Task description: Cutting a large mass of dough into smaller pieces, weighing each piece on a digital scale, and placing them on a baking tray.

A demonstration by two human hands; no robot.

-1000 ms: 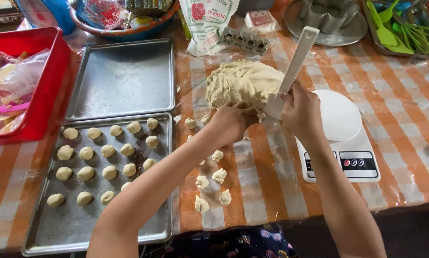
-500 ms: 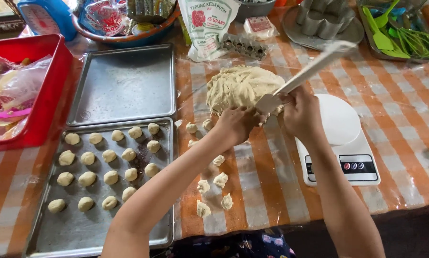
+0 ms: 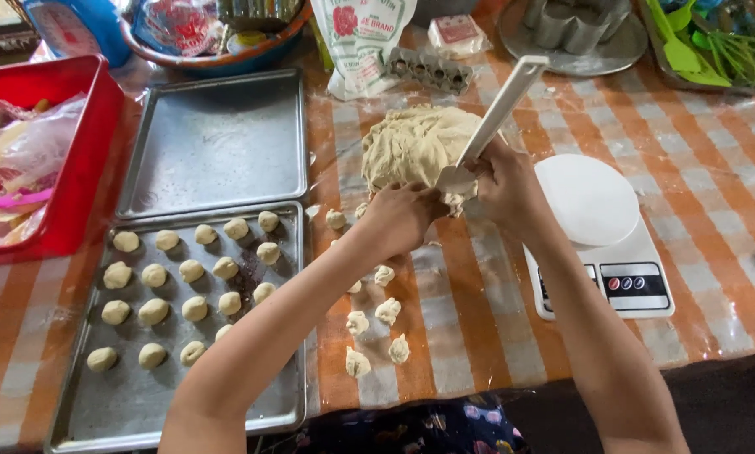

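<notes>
Nearest, small torn bits of pale dough [image 3: 376, 324] are lying on the orange and white checked tablecloth [image 3: 470, 303], beside the grey metal tray of round dough balls [image 3: 184, 282]. Farther up, the left hand [image 3: 402, 217] is being pressed, fingers curled, against the near edge of the big pale lump of dough [image 3: 411, 145]. Just to its right, the right hand [image 3: 499, 181] is being closed around the white plastic scraper [image 3: 495, 113]. The scraper's long handle is being tilted up and away to the right, its blade touching the lump's right side. The white kitchen scale [image 3: 600, 244] is sitting just beside the right arm.
</notes>
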